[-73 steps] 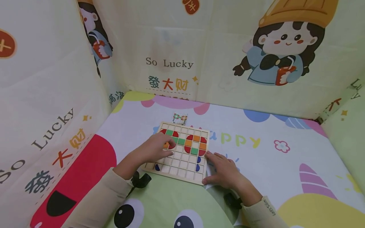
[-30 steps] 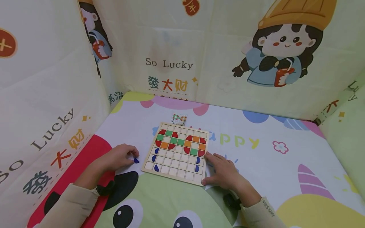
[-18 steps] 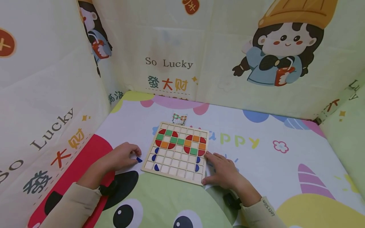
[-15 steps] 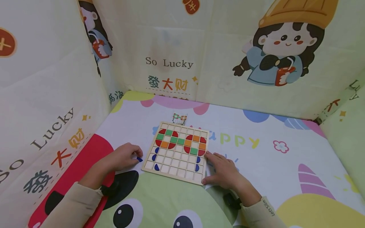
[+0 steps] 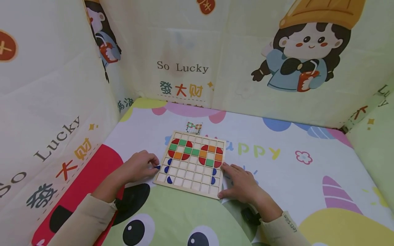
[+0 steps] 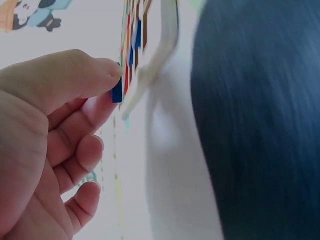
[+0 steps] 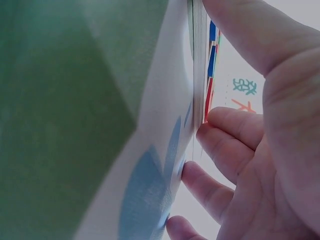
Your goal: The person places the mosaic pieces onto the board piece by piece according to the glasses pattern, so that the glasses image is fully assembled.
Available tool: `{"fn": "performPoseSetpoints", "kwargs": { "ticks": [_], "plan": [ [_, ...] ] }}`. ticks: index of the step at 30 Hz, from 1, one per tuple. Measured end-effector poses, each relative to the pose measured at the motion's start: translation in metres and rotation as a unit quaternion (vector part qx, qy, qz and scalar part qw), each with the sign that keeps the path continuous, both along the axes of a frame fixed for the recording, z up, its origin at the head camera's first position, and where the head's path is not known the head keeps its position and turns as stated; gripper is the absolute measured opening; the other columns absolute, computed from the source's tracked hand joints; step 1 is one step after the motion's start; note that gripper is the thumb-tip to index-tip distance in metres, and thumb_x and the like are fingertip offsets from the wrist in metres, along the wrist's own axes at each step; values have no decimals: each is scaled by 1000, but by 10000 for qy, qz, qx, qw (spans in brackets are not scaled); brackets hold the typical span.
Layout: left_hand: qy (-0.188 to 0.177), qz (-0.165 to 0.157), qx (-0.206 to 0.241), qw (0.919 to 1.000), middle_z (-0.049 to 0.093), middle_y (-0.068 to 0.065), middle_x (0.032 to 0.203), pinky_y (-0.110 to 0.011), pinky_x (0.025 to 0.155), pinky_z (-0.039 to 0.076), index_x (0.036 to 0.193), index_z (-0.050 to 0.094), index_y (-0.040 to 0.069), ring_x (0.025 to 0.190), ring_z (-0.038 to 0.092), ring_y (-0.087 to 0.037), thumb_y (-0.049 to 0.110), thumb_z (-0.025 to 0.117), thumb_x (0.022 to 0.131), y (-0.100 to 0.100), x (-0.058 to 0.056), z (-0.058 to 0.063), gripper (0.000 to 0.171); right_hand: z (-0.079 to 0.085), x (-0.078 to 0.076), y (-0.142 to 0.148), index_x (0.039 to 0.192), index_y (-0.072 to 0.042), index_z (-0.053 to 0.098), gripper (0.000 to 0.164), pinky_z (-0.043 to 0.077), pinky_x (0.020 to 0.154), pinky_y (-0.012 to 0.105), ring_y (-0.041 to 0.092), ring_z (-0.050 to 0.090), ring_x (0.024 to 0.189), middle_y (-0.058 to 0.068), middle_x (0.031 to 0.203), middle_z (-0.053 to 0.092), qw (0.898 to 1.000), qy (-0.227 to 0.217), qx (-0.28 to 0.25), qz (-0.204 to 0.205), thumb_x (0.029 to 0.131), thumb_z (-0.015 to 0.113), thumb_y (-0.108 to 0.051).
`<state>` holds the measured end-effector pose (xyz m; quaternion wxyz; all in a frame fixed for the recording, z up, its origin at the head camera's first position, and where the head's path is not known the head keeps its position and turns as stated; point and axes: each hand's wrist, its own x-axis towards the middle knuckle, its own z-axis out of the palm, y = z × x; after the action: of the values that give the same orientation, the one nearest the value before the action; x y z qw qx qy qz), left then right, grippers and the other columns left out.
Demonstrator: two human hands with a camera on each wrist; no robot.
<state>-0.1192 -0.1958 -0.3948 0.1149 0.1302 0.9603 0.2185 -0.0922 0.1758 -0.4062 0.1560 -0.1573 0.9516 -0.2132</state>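
Observation:
A wooden grid board point(image 5: 187, 176) lies on the table with red, green, orange and blue pieces set in its squares. Between thumb and index finger my left hand point(image 5: 138, 166) pinches a small blue piece point(image 6: 117, 91), just off the board's left edge. Two blue pieces stand in the left column and another blue piece point(image 5: 169, 180) sits lower down. On the right side are two more blue pieces point(image 5: 213, 176). My right hand point(image 5: 241, 182) rests against the board's right edge, fingers spread along it and thumb near the front corner.
A small pattern card point(image 5: 194, 127) lies behind the board, printed with a similar coloured design. The cartoon-printed tablecloth point(image 5: 261, 136) covers the table. Printed fabric walls point(image 5: 231, 68) rise at the back and sides.
The left hand left the board's upper left part, picked up a blue piece on the left of the table, and has carried it rightward to the board's edge. The right hand stays put.

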Motion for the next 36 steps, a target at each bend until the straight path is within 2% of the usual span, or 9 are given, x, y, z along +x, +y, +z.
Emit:
{"fn": "performPoseSetpoints", "kwargs": {
  "ticks": [5, 11, 15, 24, 27, 36],
  "plan": [
    [-29, -156, 99, 9998, 60, 1, 93, -31, 72, 54, 97, 71, 14, 91, 53, -19, 16, 82, 81, 19, -1, 1, 19, 0, -1, 0, 152, -15, 44, 100, 30, 105, 64, 36, 35, 141, 7, 153, 44, 10000, 16, -7, 9, 69, 88, -51],
    [250, -657, 148, 9974, 58, 6, 85, -31, 72, 48, 90, 70, 17, 85, 51, -14, 17, 83, 81, 43, 4, -1, 16, -1, -1, -1, 151, -16, 45, 100, 31, 104, 64, 36, 35, 141, 7, 153, 45, 10000, 23, -9, 2, 68, 88, -51],
    [383, -846, 99, 9956, 57, 9, 81, -33, 73, 47, 86, 70, 17, 83, 50, -14, 18, 81, 81, 60, 5, -2, 12, -1, -1, -1, 151, -15, 45, 101, 31, 104, 64, 36, 35, 141, 8, 153, 45, 10000, 63, 25, 20, 68, 88, -52],
    [592, -1529, 137, 9864, 59, 12, 77, -32, 73, 46, 85, 70, 16, 79, 51, -11, 20, 79, 82, 93, 9, -4, 10, -3, 0, -1, 151, -15, 45, 100, 31, 104, 64, 36, 35, 140, 7, 153, 45, 9999, 99, 30, 0, 68, 89, -50],
    [603, -1634, 180, 9846, 58, 13, 77, -30, 72, 44, 85, 71, 17, 79, 49, -10, 22, 79, 83, 101, 11, -5, 10, -3, 1, -1, 151, -15, 45, 99, 30, 104, 64, 36, 35, 140, 7, 153, 45, 9999, 98, 54, -21, 68, 89, -49],
    [541, -1685, 222, 9840, 55, 14, 76, -27, 71, 43, 87, 73, 18, 79, 47, -9, 24, 79, 84, 125, 15, -1, 10, -3, 1, -1, 151, -15, 45, 100, 30, 105, 64, 36, 36, 140, 7, 152, 46, 9999, 97, 71, -72, 68, 89, -50]
  ]
}}
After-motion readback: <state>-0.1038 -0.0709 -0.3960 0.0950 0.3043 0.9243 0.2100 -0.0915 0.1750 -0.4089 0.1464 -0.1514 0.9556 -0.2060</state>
